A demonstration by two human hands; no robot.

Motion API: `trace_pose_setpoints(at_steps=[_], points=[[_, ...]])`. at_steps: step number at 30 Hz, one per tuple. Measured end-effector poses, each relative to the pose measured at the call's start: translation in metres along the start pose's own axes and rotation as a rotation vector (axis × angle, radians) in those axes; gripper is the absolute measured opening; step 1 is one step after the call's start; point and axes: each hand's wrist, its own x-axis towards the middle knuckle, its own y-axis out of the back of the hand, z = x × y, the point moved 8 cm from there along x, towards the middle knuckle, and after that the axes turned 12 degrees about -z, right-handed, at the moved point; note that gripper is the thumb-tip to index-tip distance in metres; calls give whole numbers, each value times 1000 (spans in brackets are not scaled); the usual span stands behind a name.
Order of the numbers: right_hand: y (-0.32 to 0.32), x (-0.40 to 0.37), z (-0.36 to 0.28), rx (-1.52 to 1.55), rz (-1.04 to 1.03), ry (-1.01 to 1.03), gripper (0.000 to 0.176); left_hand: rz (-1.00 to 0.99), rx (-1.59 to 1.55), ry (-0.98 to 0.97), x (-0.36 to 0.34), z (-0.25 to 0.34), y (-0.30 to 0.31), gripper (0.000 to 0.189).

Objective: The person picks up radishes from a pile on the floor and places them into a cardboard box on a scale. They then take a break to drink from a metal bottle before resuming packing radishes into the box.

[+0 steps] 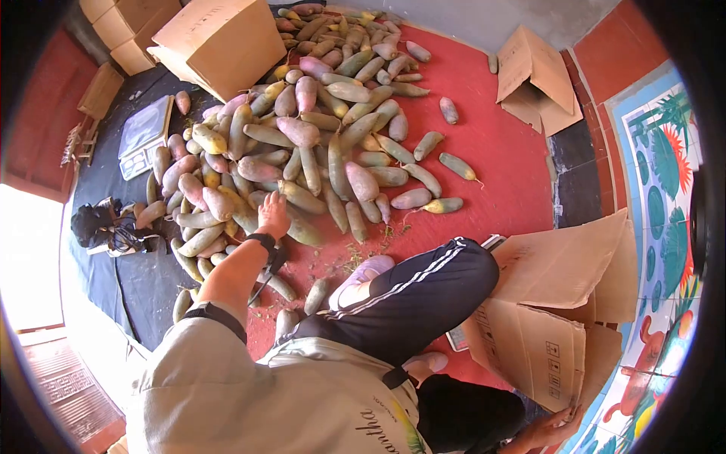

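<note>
A big heap of green and purple radishes (299,132) covers the middle of the red floor. My left hand (274,217) reaches over the heap's near edge, fingers apart, by some long green radishes; nothing shows in its grasp. At the lower right my right hand (546,430) is low against the bottom edge of an open cardboard box (522,340), which stands beside my bent knee. The fingers of that hand are partly hidden and dark, so their grip cannot be made out.
A closed-looking cardboard box (227,45) stands behind the heap, and another open box (537,76) is at the back right. A scale (145,129) lies on the dark sheet at left, near a black bundle (113,227). Loose radishes lie right of the heap.
</note>
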Motion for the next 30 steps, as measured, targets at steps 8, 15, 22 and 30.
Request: trace_pose_setpoints(at_steps=[8, 15, 22, 30], points=[[15, -22, 31, -239, -5, -60, 31, -188, -103, 206, 40, -3, -3, 76], [9, -36, 32, -344, -149, 11, 31, -314, -208, 306, 54, -9, -9, 91], [-7, -52, 38, -178, -319, -223, 27, -291, -172, 319, 68, -22, -12, 82], [-34, -74, 49, -177, -267, -40, 25, -186, 85, 11, 42, 27, 1, 69]])
